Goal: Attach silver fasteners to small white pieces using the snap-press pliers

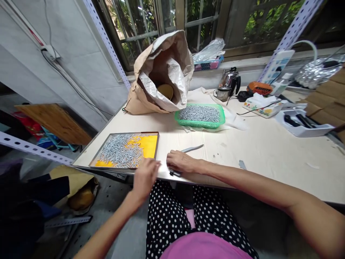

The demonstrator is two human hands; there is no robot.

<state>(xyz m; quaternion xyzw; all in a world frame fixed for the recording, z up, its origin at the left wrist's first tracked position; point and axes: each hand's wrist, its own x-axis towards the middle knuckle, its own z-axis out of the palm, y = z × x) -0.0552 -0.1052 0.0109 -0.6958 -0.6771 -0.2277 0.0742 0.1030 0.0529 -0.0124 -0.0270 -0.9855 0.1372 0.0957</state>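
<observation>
Silvery metal pins (121, 149) lie spread in a shallow, yellow-bottomed tray (150, 145) at the near left of the table (215, 144). The left hand (145, 177) is at the tray's near right corner, fingers bunched; blur hides whether they pinch a pin. The right hand (182, 161) is curled low over the tabletop beside a grey handle (193, 148), its grip impossible to tell. Behind, a green plastic basket (222, 117) of small metal pieces adjoins an open paper sack (136, 99).

Left fingers (153, 164) curl near curled right fingers (171, 159), right arm (242, 182) extended leftward.
</observation>
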